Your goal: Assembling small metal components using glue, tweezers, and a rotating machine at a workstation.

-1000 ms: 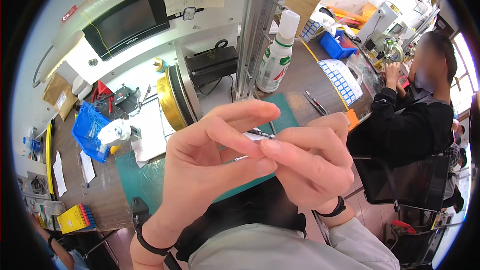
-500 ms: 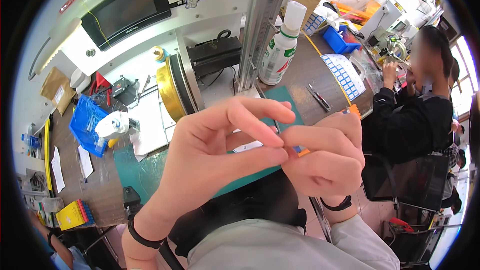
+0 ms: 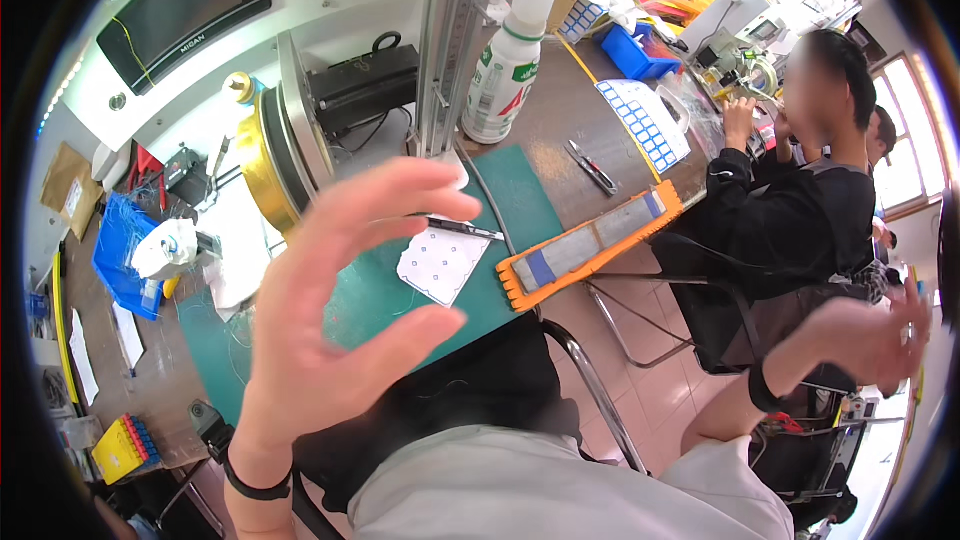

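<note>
Green matting (image 3: 525,180) is laid over part of the brown table (image 3: 540,125), and on it a white sheet (image 3: 440,275) with small blue marks is seen near the centre of the frame, a slim black tool (image 3: 465,229) laid along its upper edge. The grip of the left hand (image 3: 300,340) is held wide just beside the sheet in the view, with nothing visible between thumb and fingers; at the right edge the right hand (image 3: 880,340) is blurred, and whether anything is held cannot be told. No finished piece can be made out, so what is done and what is left cannot be judged. An orange tray (image 3: 512,288) with a grey bar (image 3: 595,238) is set right of centre. At upper centre a white spray can (image 3: 505,60) is stood; at upper left a screen (image 3: 185,10) is mounted; at right a co-worker (image 3: 780,200) is seated above a tiled floor (image 3: 650,390).
</note>
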The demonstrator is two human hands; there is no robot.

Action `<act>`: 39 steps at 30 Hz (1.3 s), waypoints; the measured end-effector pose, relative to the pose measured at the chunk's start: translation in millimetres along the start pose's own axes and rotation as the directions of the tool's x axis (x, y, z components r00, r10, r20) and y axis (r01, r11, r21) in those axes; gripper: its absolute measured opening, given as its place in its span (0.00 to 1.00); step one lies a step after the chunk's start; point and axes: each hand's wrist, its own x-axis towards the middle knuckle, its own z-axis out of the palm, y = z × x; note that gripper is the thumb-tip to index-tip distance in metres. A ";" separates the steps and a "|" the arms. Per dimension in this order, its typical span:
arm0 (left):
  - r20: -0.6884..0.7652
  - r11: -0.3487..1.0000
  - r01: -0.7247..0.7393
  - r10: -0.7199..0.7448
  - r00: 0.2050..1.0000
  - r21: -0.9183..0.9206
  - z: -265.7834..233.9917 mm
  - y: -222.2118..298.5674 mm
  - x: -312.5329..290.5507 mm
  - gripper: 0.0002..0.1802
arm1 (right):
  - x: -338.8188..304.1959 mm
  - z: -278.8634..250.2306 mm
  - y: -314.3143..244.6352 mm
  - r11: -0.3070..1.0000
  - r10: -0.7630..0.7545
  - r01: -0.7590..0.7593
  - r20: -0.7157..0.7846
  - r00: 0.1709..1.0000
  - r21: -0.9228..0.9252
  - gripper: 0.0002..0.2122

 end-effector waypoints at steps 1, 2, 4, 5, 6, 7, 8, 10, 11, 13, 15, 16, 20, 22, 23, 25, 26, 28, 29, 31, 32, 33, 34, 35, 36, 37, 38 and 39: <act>0.001 1.000 0.000 0.000 1.000 -0.018 6.9 -5.8 4.3 0.43 | 5.7 -22.4 27.0 0.995 -0.092 0.095 -0.070 0.993 0.041 0.05; 0.107 0.990 -0.018 0.003 0.994 0.141 17.5 -10.7 11.2 0.40 | -2.7 -42.2 20.5 0.860 -0.337 0.392 0.212 0.917 -0.327 0.06; 0.205 0.940 -0.028 -0.045 0.978 0.339 55.8 -26.0 14.7 0.36 | -26.0 -14.5 -97.6 0.666 -0.343 -0.081 0.402 0.849 0.741 0.04; 0.226 0.906 -0.059 -0.041 0.973 0.418 71.3 -44.0 8.6 0.35 | -50.2 -10.6 -110.3 0.802 -0.293 -0.160 0.613 0.734 0.575 0.07; 0.265 0.873 -0.105 -0.029 0.964 0.477 88.3 -60.0 5.5 0.34 | -80.7 -1.7 -112.7 0.778 -0.239 -0.275 0.670 0.703 0.565 0.09; 0.263 0.877 -0.105 -0.025 0.964 0.469 100.5 -69.9 3.9 0.34 | -106.5 -3.7 -111.8 0.760 -0.122 -0.487 0.830 0.544 0.431 0.09; 0.270 0.848 -0.125 -0.022 0.963 0.516 112.8 -80.1 2.6 0.35 | -138.8 -4.4 -108.1 0.714 -0.046 -0.584 0.857 0.513 0.388 0.09; 0.277 0.821 -0.142 -0.020 0.961 0.553 132.2 -95.5 5.2 0.36 | -170.9 -14.0 -104.4 0.641 0.059 -0.735 0.940 0.337 0.223 0.10; 0.278 0.826 -0.142 -0.019 0.960 0.546 137.0 -98.9 7.3 0.36 | -184.8 -16.1 -104.0 0.619 0.090 -0.764 0.951 0.296 0.179 0.10; 0.296 0.803 -0.143 -0.043 0.954 0.579 144.5 -107.9 10.7 0.38 | -197.4 -16.3 -110.3 0.645 0.078 -0.739 0.944 0.319 0.197 0.09; 0.292 0.804 -0.131 -0.055 0.955 0.580 144.3 -110.0 13.1 0.39 | -199.9 -12.3 -121.3 0.629 0.102 -0.756 0.946 0.309 0.179 0.09; 0.290 0.837 -0.099 -0.074 0.954 0.538 142.9 -111.1 14.0 0.40 | -202.4 -10.0 -123.9 0.644 0.072 -0.737 0.944 0.323 0.203 0.09; 0.266 0.910 -0.011 -0.109 0.958 0.415 142.1 -110.0 16.7 0.41 | -198.3 -5.1 -130.5 0.714 0.028 -0.661 0.933 0.359 0.233 0.10; 0.260 0.915 -0.017 -0.097 0.961 0.404 141.4 -113.5 17.2 0.41 | -195.6 -3.7 -131.9 0.771 -0.006 -0.588 0.926 0.378 0.245 0.10; 0.251 0.920 -0.030 -0.075 0.965 0.391 140.6 -115.0 17.3 0.41 | -197.9 -3.3 -132.7 0.769 -0.006 -0.592 0.928 0.373 0.243 0.10; 0.252 0.927 -0.018 -0.083 0.964 0.374 140.8 -116.8 18.0 0.41 | -201.2 -2.8 -130.5 0.799 -0.043 -0.546 0.928 0.369 0.254 0.10; 0.249 0.932 -0.009 -0.087 0.964 0.362 140.9 -117.6 17.9 0.41 | -202.1 -2.9 -129.2 0.800 -0.045 -0.544 0.930 0.366 0.253 0.10; 0.250 0.934 -0.018 -0.077 0.965 0.357 141.4 -117.0 18.3 0.41 | -202.9 -3.5 -127.5 0.825 -0.104 -0.468 0.900 0.424 0.316 0.09; 0.249 0.935 -0.027 -0.066 0.966 0.354 141.3 -116.5 18.5 0.41 | -207.4 -4.2 -126.7 0.826 -0.105 -0.466 0.900 0.424 0.316 0.09; 0.244 0.937 -0.029 -0.060 0.968 0.348 140.1 -117.1 17.6 0.41 | -216.6 -5.6 -125.6 0.837 -0.142 -0.399 0.854 0.501 0.373 0.08; 0.241 0.938 -0.033 -0.054 0.969 0.344 139.6 -117.6 17.1 0.41 | -215.5 -5.9 -124.6 0.838 -0.144 -0.397 0.853 0.501 0.374 0.08; 0.235 0.938 -0.032 -0.053 0.971 0.345 138.6 -118.4 16.2 0.41 | -212.6 -4.3 -125.3 0.840 -0.160 -0.390 0.859 0.487 0.378 0.08; 0.236 0.936 -0.038 -0.049 0.970 0.351 137.9 -119.7 15.0 0.41 | -210.1 -3.3 -126.2 0.841 -0.176 -0.384 0.864 0.472 0.381 0.07; 0.237 0.933 -0.044 -0.046 0.970 0.358 137.2 -120.6 14.0 0.40 | -208.1 -3.7 -127.1 0.839 -0.180 -0.383 0.862 0.474 0.387 0.07; 0.236 0.933 -0.045 -0.044 0.971 0.357 137.6 -121.6 13.9 0.40 | -206.3 -5.8 -127.6 0.843 -0.156 -0.411 0.888 0.433 0.348 0.07; 0.247 0.930 -0.062 -0.032 0.969 0.361 138.6 -122.2 14.3 0.40 | -205.0 -7.4 -128.0 0.845 -0.131 -0.437 0.911 0.390 0.308 0.07; 0.258 0.927 -0.079 -0.020 0.966 0.366 139.9 -122.0 14.2 0.40 | -207.2 -8.7 -127.0 0.845 -0.131 -0.437 0.911 0.391 0.309 0.07; 0.261 0.926 -0.081 -0.020 0.965 0.370 139.6 -120.9 13.6 0.40 | -212.2 -10.5 -126.8 0.844 -0.122 -0.439 0.906 0.405 0.309 0.07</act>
